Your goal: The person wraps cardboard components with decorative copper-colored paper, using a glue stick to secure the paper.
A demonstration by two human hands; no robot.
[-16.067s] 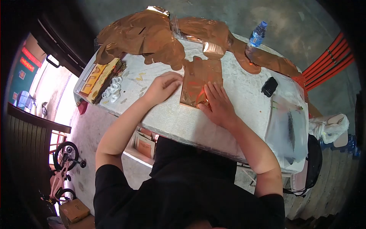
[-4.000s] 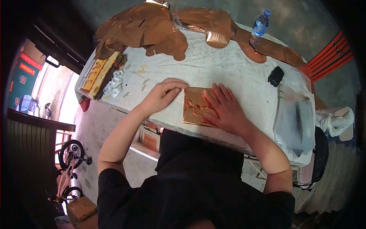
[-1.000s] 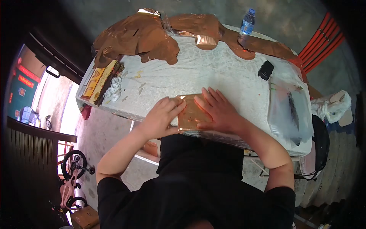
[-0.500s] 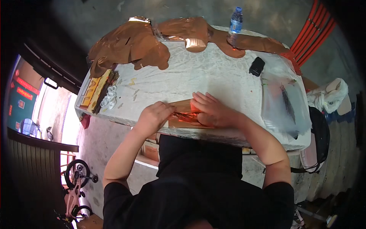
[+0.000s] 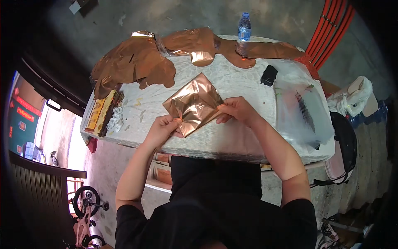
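A shiny copper-coloured foil sheet (image 5: 197,101), roughly square and creased, is held up over the near part of the white-covered table (image 5: 244,141). Pinched on its lower left edge is my left hand (image 5: 163,128). My right hand (image 5: 238,110) grips its right corner between thumb and fingers. The sheet's lower corner points toward me, between my two hands. White rings (image 5: 115,119) lie to the left of my left hand.
Large brown foil pieces (image 5: 132,62) spread along the far edge. A water bottle (image 5: 244,28) stands at the back. To the right are a black object (image 5: 269,75) and clear plastic bags (image 5: 298,112). Yellow packets (image 5: 98,114) lie at the left edge.
The foil lay folded and bunched under my hands; now it is opened out and lifted, its shiny face showing. Both hands now pinch its edges. The view has shifted slightly.
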